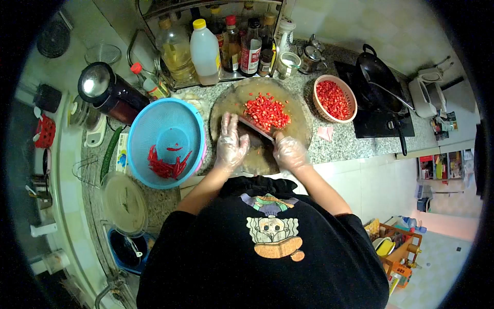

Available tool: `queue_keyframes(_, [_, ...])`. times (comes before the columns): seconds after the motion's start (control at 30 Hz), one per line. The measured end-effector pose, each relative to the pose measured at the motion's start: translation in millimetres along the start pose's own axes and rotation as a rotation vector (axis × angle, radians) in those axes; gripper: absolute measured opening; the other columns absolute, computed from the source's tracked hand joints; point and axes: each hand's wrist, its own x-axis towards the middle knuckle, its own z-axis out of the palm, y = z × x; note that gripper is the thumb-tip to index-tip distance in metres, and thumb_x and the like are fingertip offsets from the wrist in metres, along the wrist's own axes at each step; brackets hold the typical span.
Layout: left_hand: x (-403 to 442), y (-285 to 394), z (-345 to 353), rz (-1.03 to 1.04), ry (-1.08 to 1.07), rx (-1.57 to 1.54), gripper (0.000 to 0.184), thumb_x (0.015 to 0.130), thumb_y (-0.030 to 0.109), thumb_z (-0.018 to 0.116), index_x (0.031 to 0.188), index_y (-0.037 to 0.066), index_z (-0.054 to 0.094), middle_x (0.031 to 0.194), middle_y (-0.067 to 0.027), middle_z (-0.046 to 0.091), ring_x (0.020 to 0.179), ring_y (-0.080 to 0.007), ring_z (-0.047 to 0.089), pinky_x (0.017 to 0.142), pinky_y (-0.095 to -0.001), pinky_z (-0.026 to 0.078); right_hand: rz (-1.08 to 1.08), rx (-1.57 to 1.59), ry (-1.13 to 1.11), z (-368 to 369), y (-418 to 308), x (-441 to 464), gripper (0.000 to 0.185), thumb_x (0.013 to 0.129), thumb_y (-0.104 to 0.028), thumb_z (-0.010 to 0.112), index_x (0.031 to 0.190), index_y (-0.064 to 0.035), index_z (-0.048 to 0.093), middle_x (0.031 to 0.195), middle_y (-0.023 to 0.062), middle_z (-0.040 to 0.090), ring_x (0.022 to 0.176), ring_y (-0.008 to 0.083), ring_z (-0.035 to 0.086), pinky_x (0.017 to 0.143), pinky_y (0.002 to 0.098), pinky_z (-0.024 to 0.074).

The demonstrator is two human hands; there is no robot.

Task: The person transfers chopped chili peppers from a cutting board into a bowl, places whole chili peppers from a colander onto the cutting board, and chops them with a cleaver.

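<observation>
My right hand [290,153], in a clear plastic glove, is wrapped round the handle of a kitchen knife [256,128]. The blade lies slantwise over the round wooden chopping board [231,100], along the near side of a heap of chopped red chillies [266,112]. At the blade's far end is my left hand [231,146], gloved too, its fingers stretched out and close to the knife; whether they touch it is hard to tell. Whole red chillies [170,164] lie in a blue colander [146,118] on the left. More chopped chillies [333,99] fill a pink basket [318,107] on the right.
Behind the board, a rack holds several bottles, among them a white jug [205,54] with a yellow cap. A black wok [378,77] sits on the stove at right. A cucumber [110,152] and a dark appliance [110,92] stand left, above the sink basin [126,252].
</observation>
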Motion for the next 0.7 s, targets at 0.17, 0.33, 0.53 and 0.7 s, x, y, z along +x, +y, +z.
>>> queue_keyframes(0.17, [-12,0,-6,0.032,-0.147,0.230,0.065,0.084,0.015,0.066,0.144,0.007,0.042,0.154,-0.0271,0.028,0.139,-0.0492,0.029,0.114,-0.0531,0.029,-0.227,0.016,0.271,50,5,0,0.041,0.074,-0.007,0.066,0.114,-0.0012,0.055,0.085,0.0195,0.064,0.076,0.0396,0.064,0.068,0.0516,0.0505])
queue_keyframes(0.33, [-11,1,-14,0.026,-0.119,0.228,0.060,0.086,0.018,0.065,0.141,0.004,0.046,0.151,-0.0262,0.034,0.139,-0.0490,0.030,0.114,-0.0535,0.030,-0.223,-0.001,0.232,29,-7,-6,0.031,0.077,-0.014,0.066,0.106,-0.0046,0.060,0.092,0.0180,0.066,0.085,0.0362,0.065,0.075,0.0462,0.0528])
queue_keyframes(0.53, [-1,22,-35,-0.004,0.053,-0.239,0.043,0.084,0.003,0.064,0.127,0.001,0.056,0.133,-0.0229,0.056,0.121,-0.0448,0.054,0.107,-0.0456,0.041,-0.173,-0.010,0.319,-32,-6,-1,0.021,0.087,-0.025,0.067,0.076,-0.0073,0.063,0.071,0.0155,0.062,0.070,0.0346,0.064,0.065,0.0472,0.0514])
queue_keyframes(0.7, [-4,45,-67,-0.217,0.142,-0.829,0.024,0.098,-0.004,0.046,0.119,-0.003,0.057,0.117,-0.0145,0.064,0.105,-0.0189,0.063,0.092,-0.0337,0.052,-0.177,0.712,0.700,-158,-18,-7,0.019,0.091,-0.018,0.067,0.108,-0.0080,0.067,0.103,0.0069,0.070,0.092,0.0171,0.066,0.081,0.0311,0.0553])
